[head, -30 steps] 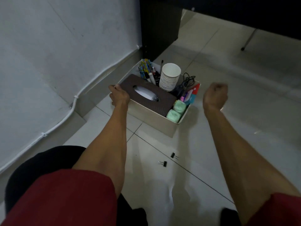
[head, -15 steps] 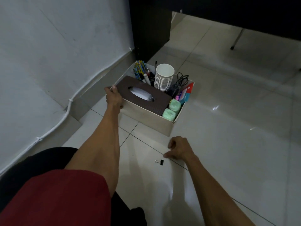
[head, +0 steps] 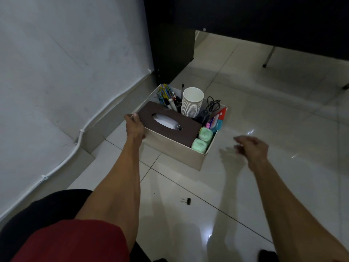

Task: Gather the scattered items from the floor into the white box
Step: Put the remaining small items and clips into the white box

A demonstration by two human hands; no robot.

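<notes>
Pale glossy floor tiles (head: 283,120), grey wall at left. The white box (head: 175,154) sits skewed, one corner toward us, a brown tissue box (head: 170,121) lengthwise along its near wall. Left hand (head: 134,127) grips the box's left corner. Right hand (head: 252,148) hovers just right of it, blurred; we cannot tell what its fingers do. One black binder clip (head: 186,201) lies on the tiles nearer us, handles pointing left. Print on the red-and-blue packet (head: 219,118) is too small to read.

A white cable (head: 81,132) hugs the wall (head: 56,63) beside a dark panel (head: 170,53).
</notes>
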